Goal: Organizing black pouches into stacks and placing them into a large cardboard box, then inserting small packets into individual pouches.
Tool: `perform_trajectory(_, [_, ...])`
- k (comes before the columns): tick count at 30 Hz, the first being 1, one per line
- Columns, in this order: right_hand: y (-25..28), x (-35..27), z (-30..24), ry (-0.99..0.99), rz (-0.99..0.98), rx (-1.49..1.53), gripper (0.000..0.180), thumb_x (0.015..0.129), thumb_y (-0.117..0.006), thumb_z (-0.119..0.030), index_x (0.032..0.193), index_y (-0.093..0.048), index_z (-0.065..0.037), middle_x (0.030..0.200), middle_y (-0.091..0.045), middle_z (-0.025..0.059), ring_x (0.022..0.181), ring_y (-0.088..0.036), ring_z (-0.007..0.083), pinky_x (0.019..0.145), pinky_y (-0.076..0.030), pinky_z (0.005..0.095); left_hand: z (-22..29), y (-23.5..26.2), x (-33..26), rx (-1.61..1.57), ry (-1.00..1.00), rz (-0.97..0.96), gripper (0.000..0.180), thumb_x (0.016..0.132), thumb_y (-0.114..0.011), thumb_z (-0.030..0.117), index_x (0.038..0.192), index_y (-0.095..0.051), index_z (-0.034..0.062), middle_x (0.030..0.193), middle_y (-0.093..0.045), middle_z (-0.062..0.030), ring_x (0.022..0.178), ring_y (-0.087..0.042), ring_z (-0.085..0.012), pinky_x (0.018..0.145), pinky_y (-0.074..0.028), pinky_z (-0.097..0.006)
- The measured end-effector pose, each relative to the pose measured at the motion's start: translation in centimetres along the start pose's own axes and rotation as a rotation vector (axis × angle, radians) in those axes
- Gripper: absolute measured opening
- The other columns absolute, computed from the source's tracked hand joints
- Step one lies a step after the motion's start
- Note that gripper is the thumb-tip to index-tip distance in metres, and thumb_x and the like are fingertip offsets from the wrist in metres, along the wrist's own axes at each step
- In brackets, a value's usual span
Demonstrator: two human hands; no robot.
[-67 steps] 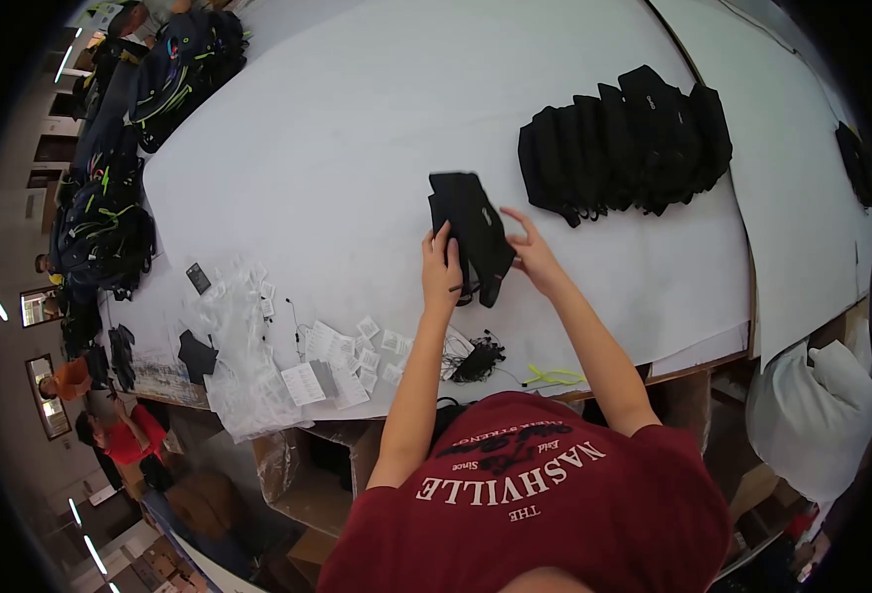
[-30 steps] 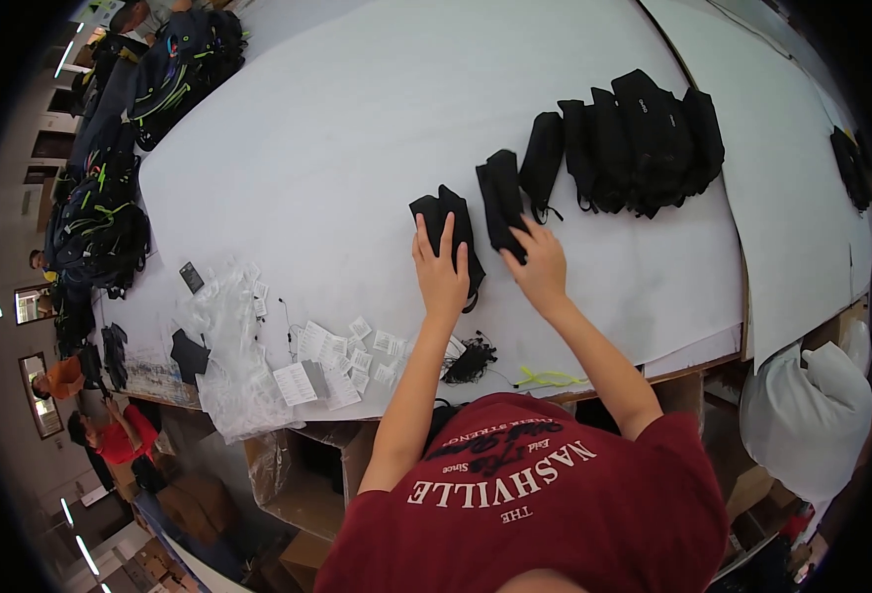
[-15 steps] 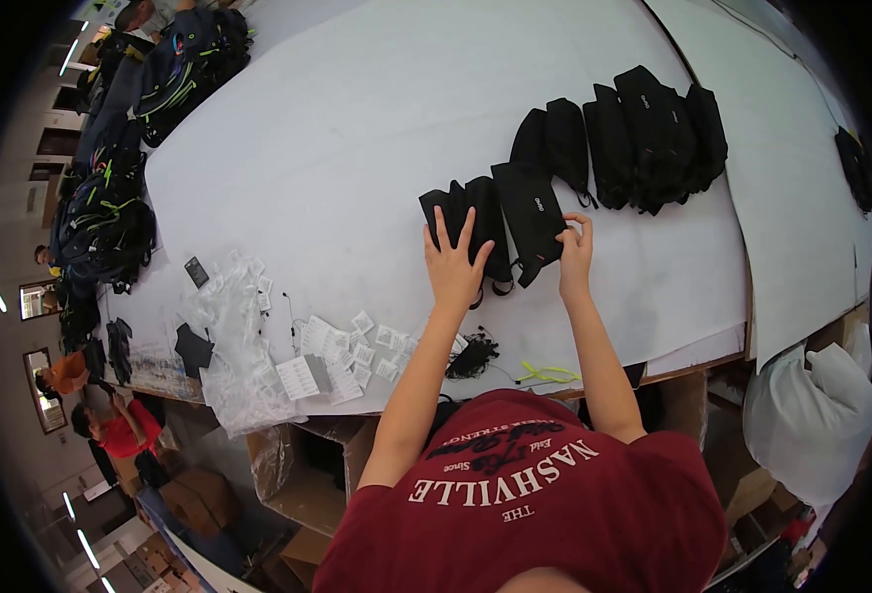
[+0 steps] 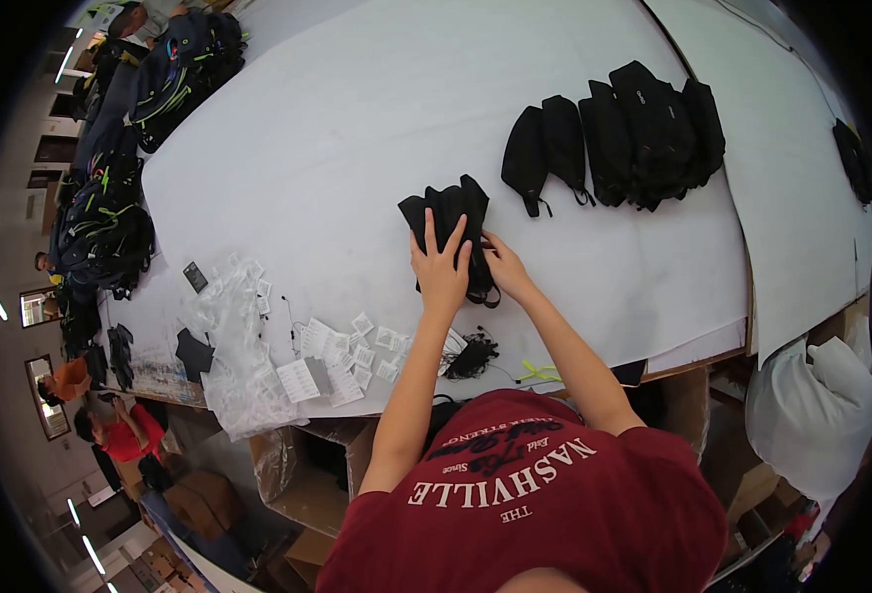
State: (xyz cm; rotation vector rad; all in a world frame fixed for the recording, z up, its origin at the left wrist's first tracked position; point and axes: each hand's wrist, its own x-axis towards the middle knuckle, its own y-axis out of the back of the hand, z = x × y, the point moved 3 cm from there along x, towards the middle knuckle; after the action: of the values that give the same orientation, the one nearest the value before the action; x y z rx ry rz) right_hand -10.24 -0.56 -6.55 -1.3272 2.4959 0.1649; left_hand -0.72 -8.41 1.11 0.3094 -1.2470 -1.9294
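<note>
Several black fabric pouches (image 4: 446, 203) stand pressed together in a small bundle on the white table in front of me. My left hand (image 4: 441, 272) lies over the bundle's near left part with its fingers spread. At the bundle's right side, my right hand (image 4: 505, 267) grips the outermost pouch, its fingertips partly hidden against the black fabric. Small loops hang out below the bundle between my hands. Farther right, two black pouches (image 4: 545, 148) lean side by side, and a thicker row of black pouches (image 4: 654, 133) stands beyond them.
Nearer left lie a clear plastic bag (image 4: 238, 346), white paper tags (image 4: 332, 356) and a clump of black cords (image 4: 473, 356). Yellow-green strips (image 4: 538, 372) rest by the table's near edge. Backpacks (image 4: 105, 232) line the far left, where other people work. A white sack (image 4: 812, 420) hangs at right.
My right hand has moved left with the single pouch, which now sits against the bundle under my left hand. The bundle has shifted slightly left.
</note>
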Motion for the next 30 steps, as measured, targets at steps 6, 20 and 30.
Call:
perform_trajectory(6, [-0.7,0.1,-1.9,0.14,0.148,-0.672,0.046,0.083,-0.051,-0.01,0.129,-0.05,-0.006,0.101,-0.058,0.0131,0.094,-0.057,0.0316,0.088,-0.044,0.0401,0.1,-0.2,-0.2,0.021,-0.028,0.037,0.05,0.089,-0.052,0.046,0.137,-0.045,0.0331,0.152,-0.024,-0.0044,0.128,-0.026,-0.0517,0.104,-0.022,-0.057])
perform_trajectory(20, [8.3,4.2,-6.0,0.303,0.485,-0.653,0.027,0.076,-0.068,-0.011,0.098,-0.055,-0.003,0.097,-0.06,0.0112,0.089,-0.059,0.0281,0.076,-0.049,0.0361,0.6,-1.0,-0.4,0.185,-0.023,-0.007,0.057,0.087,-0.054,0.05,0.139,-0.041,0.0304,0.153,-0.022,-0.0037,0.133,-0.014,-0.0517,0.107,-0.014,-0.06])
perform_trajectory(30, [5.7,-4.4,-3.7,0.355,0.061,-0.652,0.026,0.073,-0.064,-0.008,0.099,-0.06,-0.007,0.093,-0.06,0.0099,0.089,-0.058,0.0292,0.077,-0.048,0.0373,1.9,-1.6,0.0,0.125,0.1,-0.02,0.067,0.084,-0.055,0.056,0.141,-0.037,0.0258,0.152,-0.021,-0.0067,0.134,-0.011,-0.0524,0.107,-0.012,-0.06])
